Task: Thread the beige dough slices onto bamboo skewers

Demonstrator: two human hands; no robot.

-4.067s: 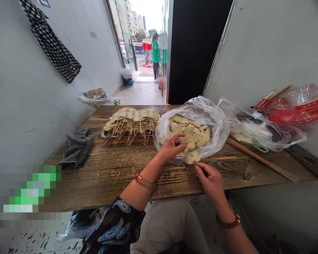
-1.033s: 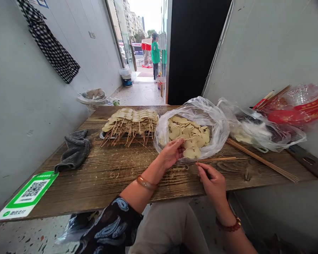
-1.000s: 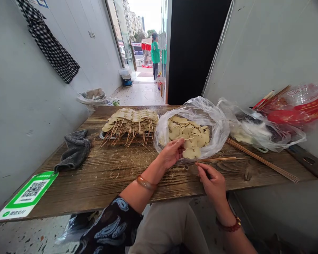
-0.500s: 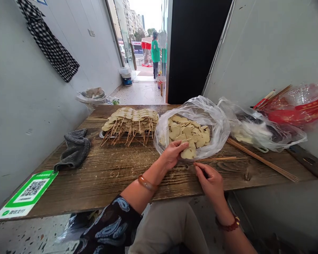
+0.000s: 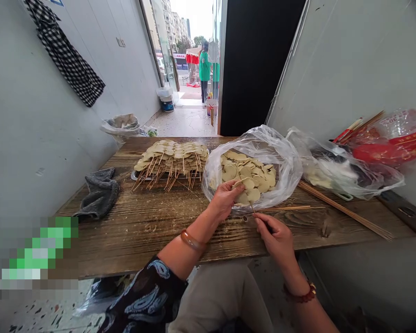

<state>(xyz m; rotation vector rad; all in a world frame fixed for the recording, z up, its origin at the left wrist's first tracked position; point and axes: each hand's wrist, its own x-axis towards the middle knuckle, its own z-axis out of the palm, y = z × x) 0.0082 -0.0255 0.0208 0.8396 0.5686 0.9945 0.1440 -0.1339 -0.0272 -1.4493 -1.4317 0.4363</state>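
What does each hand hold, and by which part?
Right hand: wooden skewer, by its near end. Left hand: threaded beige slices, by their left edges.

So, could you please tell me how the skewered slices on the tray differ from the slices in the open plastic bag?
The skewered slices are threaded on sticks, while the bagged slices look loose. The skewered slices are stacked in layers on the tray; the bagged slices lie jumbled inside the clear plastic bag. Both are thin and pale yellowish-tan.
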